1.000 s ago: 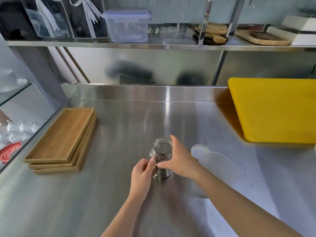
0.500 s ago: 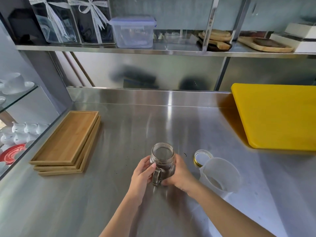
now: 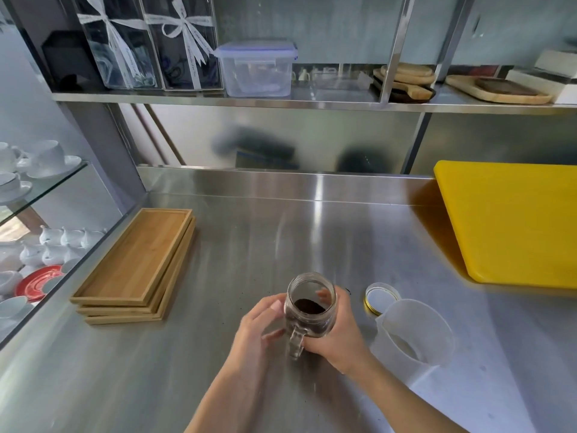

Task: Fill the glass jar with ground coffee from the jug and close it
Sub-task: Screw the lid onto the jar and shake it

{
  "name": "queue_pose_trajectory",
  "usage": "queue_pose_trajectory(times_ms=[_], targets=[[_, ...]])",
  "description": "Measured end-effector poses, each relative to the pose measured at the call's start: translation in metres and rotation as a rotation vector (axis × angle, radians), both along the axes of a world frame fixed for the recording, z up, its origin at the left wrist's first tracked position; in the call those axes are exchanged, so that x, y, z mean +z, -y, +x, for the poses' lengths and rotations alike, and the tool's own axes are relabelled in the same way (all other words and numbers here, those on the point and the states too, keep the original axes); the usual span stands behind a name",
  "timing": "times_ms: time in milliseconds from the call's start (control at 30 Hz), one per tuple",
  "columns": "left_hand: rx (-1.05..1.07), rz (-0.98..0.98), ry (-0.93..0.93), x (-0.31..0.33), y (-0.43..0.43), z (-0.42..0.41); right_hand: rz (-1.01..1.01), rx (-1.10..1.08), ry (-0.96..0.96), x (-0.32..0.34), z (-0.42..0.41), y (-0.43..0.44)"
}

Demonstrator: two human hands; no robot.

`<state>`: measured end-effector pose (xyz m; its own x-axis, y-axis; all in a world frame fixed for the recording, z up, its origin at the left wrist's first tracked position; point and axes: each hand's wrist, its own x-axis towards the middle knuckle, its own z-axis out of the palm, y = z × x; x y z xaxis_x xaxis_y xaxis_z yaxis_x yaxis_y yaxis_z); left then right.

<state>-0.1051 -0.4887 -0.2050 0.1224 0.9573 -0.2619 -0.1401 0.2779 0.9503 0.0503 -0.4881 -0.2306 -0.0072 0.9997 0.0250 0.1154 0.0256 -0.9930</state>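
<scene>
A handled glass jar (image 3: 310, 303) stands on the steel counter (image 3: 281, 239), uncovered, with dark ground coffee in its lower part. My right hand (image 3: 338, 334) is wrapped around its right side and base. My left hand (image 3: 257, 323) rests against its left side, fingers near the handle. The gold-rimmed lid (image 3: 379, 297) lies flat just right of the jar. A translucent white plastic jug (image 3: 412, 339) stands to the right of my right wrist, with only a little residue visible inside.
Three stacked wooden trays (image 3: 134, 267) lie to the left. A yellow cutting board (image 3: 512, 220) leans at the back right. A glass cabinet with white cups (image 3: 40, 157) borders the left edge. The shelf above holds a plastic container (image 3: 257, 70) and wooden boards.
My right hand moved from the jar's rim down around its body. The jar now sits a little nearer, gripped from both sides. The view tilted downward.
</scene>
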Motion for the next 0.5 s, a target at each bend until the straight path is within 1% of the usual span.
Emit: queue_pose_trajectory(times_ms=[67, 133, 200, 267, 333, 367, 400, 433, 500], targets=[[0.002, 0.076, -0.069, 0.018, -0.008, -0.01, 0.02, 0.013, -0.075, 0.005, 0.003, 0.0], [0.066, 0.186, -0.123, 0.037, -0.018, -0.021, 0.021, 0.053, -0.201, 0.009, 0.004, 0.0], [0.2, 0.289, -0.165, 0.054, -0.025, -0.03, 0.0, 0.121, -0.328, 0.011, 0.003, 0.0], [0.398, 0.349, -0.189, 0.067, -0.027, -0.037, -0.038, 0.15, -0.432, 0.012, 0.0, 0.002], [0.623, 0.372, -0.113, 0.072, -0.025, -0.034, -0.082, 0.149, -0.521, 0.015, -0.005, 0.003], [0.666, 0.359, -0.075, 0.074, -0.021, -0.026, -0.097, 0.151, -0.554, 0.017, -0.008, 0.004], [0.638, 0.331, -0.05, 0.071, -0.017, -0.015, -0.102, 0.159, -0.574, 0.017, -0.011, 0.004], [0.533, 0.296, -0.062, 0.065, -0.011, 0.0, -0.102, 0.173, -0.582, 0.018, -0.014, 0.004], [0.242, 0.252, -0.207, 0.048, 0.003, 0.024, -0.108, 0.177, -0.569, 0.021, -0.015, 0.006]])
